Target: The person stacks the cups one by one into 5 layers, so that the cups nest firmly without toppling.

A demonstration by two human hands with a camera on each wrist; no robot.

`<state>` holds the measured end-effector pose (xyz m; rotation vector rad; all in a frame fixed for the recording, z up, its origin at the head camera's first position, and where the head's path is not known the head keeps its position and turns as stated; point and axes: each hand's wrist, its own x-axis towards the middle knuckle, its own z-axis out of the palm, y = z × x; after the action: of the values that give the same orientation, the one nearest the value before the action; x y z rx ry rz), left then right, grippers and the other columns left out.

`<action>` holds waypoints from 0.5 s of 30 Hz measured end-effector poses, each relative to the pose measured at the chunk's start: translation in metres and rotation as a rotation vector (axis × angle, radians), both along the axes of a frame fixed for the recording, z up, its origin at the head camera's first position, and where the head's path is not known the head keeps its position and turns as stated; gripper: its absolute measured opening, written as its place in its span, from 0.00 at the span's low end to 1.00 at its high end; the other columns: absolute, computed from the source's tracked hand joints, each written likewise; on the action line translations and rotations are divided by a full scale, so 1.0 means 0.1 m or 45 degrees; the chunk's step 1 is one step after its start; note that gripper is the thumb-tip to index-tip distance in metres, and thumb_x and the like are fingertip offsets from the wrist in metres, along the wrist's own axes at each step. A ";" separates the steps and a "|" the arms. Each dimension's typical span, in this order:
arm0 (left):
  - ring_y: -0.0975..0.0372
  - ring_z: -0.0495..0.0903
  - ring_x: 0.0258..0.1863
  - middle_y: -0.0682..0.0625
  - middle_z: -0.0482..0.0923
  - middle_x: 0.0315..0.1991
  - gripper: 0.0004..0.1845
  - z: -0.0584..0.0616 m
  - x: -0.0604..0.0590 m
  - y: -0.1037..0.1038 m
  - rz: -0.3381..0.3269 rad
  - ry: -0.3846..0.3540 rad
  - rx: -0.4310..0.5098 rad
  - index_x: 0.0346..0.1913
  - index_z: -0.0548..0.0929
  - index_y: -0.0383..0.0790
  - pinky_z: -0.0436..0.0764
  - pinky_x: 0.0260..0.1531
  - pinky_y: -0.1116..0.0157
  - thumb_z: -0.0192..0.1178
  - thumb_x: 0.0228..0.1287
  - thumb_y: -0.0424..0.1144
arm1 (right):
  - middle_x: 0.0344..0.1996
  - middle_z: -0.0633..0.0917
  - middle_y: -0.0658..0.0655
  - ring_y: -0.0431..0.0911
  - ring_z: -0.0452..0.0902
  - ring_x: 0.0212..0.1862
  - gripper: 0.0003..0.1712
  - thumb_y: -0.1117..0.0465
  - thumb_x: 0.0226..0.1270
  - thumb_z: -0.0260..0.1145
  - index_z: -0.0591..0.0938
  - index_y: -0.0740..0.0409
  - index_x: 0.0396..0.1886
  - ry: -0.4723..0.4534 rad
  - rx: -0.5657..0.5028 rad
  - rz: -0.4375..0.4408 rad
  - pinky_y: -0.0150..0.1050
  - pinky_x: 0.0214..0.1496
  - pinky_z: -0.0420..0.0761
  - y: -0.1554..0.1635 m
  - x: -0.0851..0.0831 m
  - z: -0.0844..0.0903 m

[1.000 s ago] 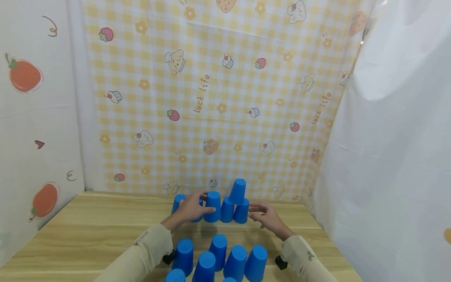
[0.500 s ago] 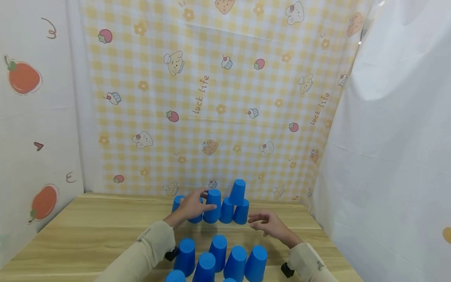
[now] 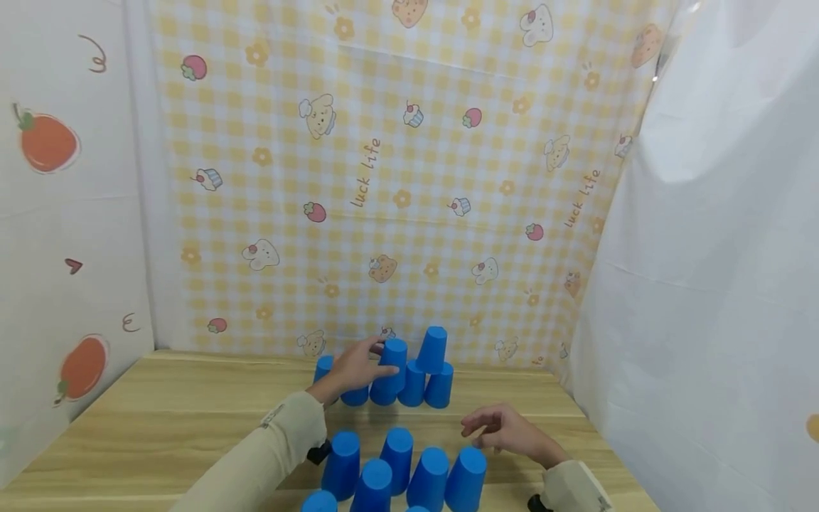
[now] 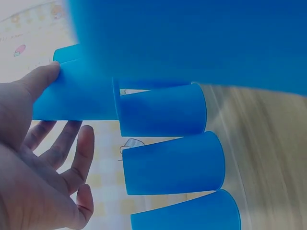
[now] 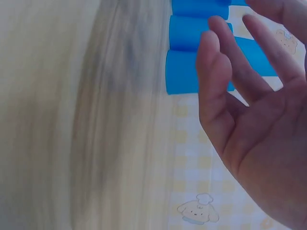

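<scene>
1. Held cup (image 3: pixel 395 359): this blue cup is hanging mouth-down over the rear row (image 3: pixel 355 396), its long axis running near vertical, narrow end up.
2. Governing relation: in the head view, its wide rim is overlapping the third cup (image 3: pixel 382 400) from the left and lying toward the fourth cup (image 3: pixel 412 387). In the left wrist view, the rim is lying about level with the row's tops; whether it is touching them cannot be told.
3. Left hand (image 3: pixel 355 367): this nearer hand is approaching from the left; its grip is pinching the held cup, thumb in front.
4. Right hand (image 3: pixel 505 432): its grip is holding nothing; the loosely bent fingers are hovering well apart from the row.
5. Upper cup (image 3: pixel 432 350): it is standing on the row's two rightmost cups, just right of the held cup, and appears to be limiting clearance there.
6. Front cups (image 3: pixel 429 480): these are standing mouth-down nearer the person; the left sleeve (image 3: pixel 262 448) is passing beside them.
7. Surface (image 3: pixel 192 427): it is carrying both groups, with a checked curtain (image 3: pixel 409 156) hanging behind.
</scene>
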<state>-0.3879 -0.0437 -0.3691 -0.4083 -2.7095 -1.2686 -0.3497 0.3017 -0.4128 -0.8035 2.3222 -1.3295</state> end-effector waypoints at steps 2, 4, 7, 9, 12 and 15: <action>0.44 0.74 0.62 0.44 0.79 0.59 0.38 0.02 -0.02 0.01 0.007 0.001 0.003 0.72 0.68 0.44 0.57 0.60 0.36 0.69 0.61 0.51 | 0.49 0.84 0.70 0.42 0.85 0.41 0.24 0.72 0.64 0.62 0.74 0.78 0.60 -0.038 -0.042 0.080 0.31 0.32 0.79 0.05 0.01 -0.02; 0.44 0.74 0.62 0.44 0.79 0.59 0.38 0.03 -0.03 0.03 0.018 0.001 0.013 0.72 0.68 0.45 0.58 0.60 0.37 0.69 0.61 0.51 | 0.50 0.83 0.72 0.43 0.85 0.43 0.26 0.74 0.62 0.62 0.73 0.80 0.59 -0.049 -0.073 0.149 0.32 0.38 0.82 0.08 0.01 -0.02; 0.44 0.74 0.62 0.44 0.79 0.59 0.37 0.05 -0.05 0.05 0.029 0.008 0.006 0.71 0.69 0.45 0.59 0.59 0.38 0.70 0.61 0.50 | 0.51 0.83 0.69 0.45 0.84 0.46 0.27 0.75 0.59 0.62 0.73 0.80 0.60 -0.098 -0.094 0.202 0.37 0.47 0.83 0.13 0.04 -0.01; 0.45 0.74 0.61 0.44 0.79 0.59 0.37 0.05 -0.05 0.07 0.031 0.007 -0.001 0.71 0.69 0.44 0.59 0.59 0.39 0.70 0.61 0.50 | 0.52 0.84 0.65 0.46 0.84 0.46 0.28 0.74 0.59 0.62 0.73 0.78 0.61 -0.138 -0.082 0.221 0.38 0.48 0.83 0.14 0.08 0.01; 0.45 0.74 0.62 0.44 0.79 0.60 0.36 0.07 -0.06 0.09 0.037 0.004 -0.003 0.70 0.70 0.43 0.59 0.59 0.38 0.70 0.61 0.48 | 0.53 0.84 0.59 0.47 0.84 0.47 0.29 0.73 0.60 0.62 0.73 0.75 0.62 -0.167 -0.054 0.247 0.39 0.49 0.83 0.15 0.12 0.02; 0.45 0.74 0.62 0.44 0.78 0.60 0.36 0.08 -0.06 0.11 0.047 -0.011 0.005 0.70 0.70 0.42 0.57 0.60 0.36 0.70 0.61 0.47 | 0.54 0.84 0.57 0.48 0.84 0.48 0.29 0.72 0.59 0.63 0.74 0.73 0.63 -0.150 -0.039 0.280 0.41 0.51 0.82 0.15 0.15 0.01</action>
<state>-0.3943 -0.0326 -0.3610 -0.3519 -2.7083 -1.2684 -0.3342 0.3170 -0.4115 -0.9335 2.0617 -1.2828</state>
